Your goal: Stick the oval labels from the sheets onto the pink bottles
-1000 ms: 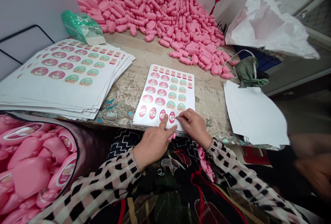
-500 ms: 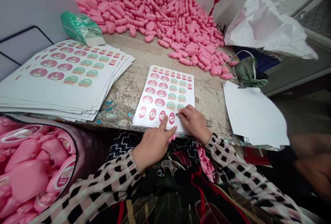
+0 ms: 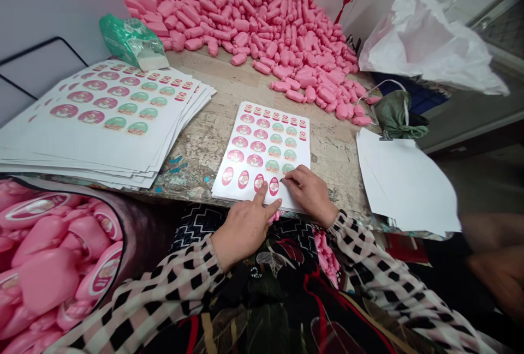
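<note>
A sheet of stickers (image 3: 250,177) tops a small stack at the table's front edge, printed with pink and green labels. My left hand (image 3: 243,226) rests at the sheet's bottom edge, index finger and thumb stretched out on either side of the rightmost oval pink sticker (image 3: 274,186). My right hand (image 3: 313,195) is closed in a pinch at that sticker's right side. From its fingertips sticks the dark tip of a thin pointed tool (image 3: 282,180); the rest of it is hidden in the hand. A bit of a pink bottle shows below my left thumb.
Pink bottles (image 3: 262,27) are heaped at the back of the table (image 3: 196,136). Larger sticker sheets (image 3: 102,147) lie left beneath a green packet (image 3: 131,40). Labelled bottles fill a bag (image 3: 49,277) at lower left. White sheets (image 3: 405,179) lie right, near a person's blurred arm (image 3: 497,267).
The view has shifted slightly. My left hand stays on the sheet, and the tool tip in my right hand remains at the oval sticker's right edge, showing a little more.
</note>
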{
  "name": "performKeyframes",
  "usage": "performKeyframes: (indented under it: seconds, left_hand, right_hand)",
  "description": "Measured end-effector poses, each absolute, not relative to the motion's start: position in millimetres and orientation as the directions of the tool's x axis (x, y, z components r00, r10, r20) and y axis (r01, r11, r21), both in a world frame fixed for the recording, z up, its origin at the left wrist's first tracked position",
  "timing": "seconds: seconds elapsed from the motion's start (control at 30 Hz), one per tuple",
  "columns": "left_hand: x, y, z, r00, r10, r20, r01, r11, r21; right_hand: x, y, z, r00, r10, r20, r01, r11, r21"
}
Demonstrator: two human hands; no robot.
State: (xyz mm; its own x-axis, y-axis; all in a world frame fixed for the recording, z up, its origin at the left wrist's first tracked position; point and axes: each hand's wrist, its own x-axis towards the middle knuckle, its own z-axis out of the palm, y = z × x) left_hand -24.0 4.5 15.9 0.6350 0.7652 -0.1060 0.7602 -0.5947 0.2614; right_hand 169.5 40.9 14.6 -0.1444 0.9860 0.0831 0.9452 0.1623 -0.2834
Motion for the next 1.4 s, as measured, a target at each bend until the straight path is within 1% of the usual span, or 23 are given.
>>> performKeyframes:
  seconds: [0.23, 0.33, 0.47, 0.53, 0.6, 0.77, 0.93, 1.1, 1.23, 1.4]
  left_hand:
    - [-23, 4, 14, 0.627, 0.771, -0.114, 0.768, -0.588, 0.254]
    - [-23, 4, 14, 0.631, 0.769, -0.103, 0.765, -0.595, 0.247]
    - [-23, 4, 15, 0.628, 0.772, -0.099, 0.768, -0.594, 0.24]
    - [-23, 5, 15, 0.631, 0.769, -0.101, 0.765, -0.596, 0.244]
    - [-23, 5, 16, 0.632, 0.768, -0.107, 0.764, -0.594, 0.25]
    - [-23, 5, 15, 0.622, 0.772, -0.133, 0.771, -0.574, 0.278]
    - [-23, 5, 15, 0.624, 0.772, -0.122, 0.769, -0.578, 0.273]
    - [-23, 5, 18, 0.622, 0.772, -0.132, 0.772, -0.575, 0.27]
    - [-22, 5, 20, 0.624, 0.768, -0.142, 0.771, -0.576, 0.272]
    - [-22, 5, 17, 0.617, 0.776, -0.128, 0.778, -0.578, 0.246]
  right_hand:
    - [172, 38, 16, -0.205, 0.977, 0.052, 0.925, 0.211, -0.316]
    - [172, 36, 15, -0.179, 0.982, 0.066, 0.924, 0.191, -0.333]
    - [170, 38, 16, -0.123, 0.987, 0.103, 0.949, 0.148, -0.278]
    - [170, 40, 18, -0.151, 0.984, 0.098, 0.954, 0.172, -0.247]
    - [170, 43, 21, -0.19, 0.979, 0.079, 0.949, 0.204, -0.241]
    - [174, 44, 23, -0.235, 0.972, 0.024, 0.922, 0.231, -0.31]
    - [175, 39, 18, -0.231, 0.972, 0.033, 0.896, 0.226, -0.382]
    - [170, 27, 13, -0.154, 0.987, 0.041, 0.886, 0.157, -0.437]
    - [162, 17, 9, -0.058, 0.996, 0.062, 0.88, 0.08, -0.468]
    - [151, 13, 6, 0.083, 0.994, 0.076, 0.869, -0.035, -0.493]
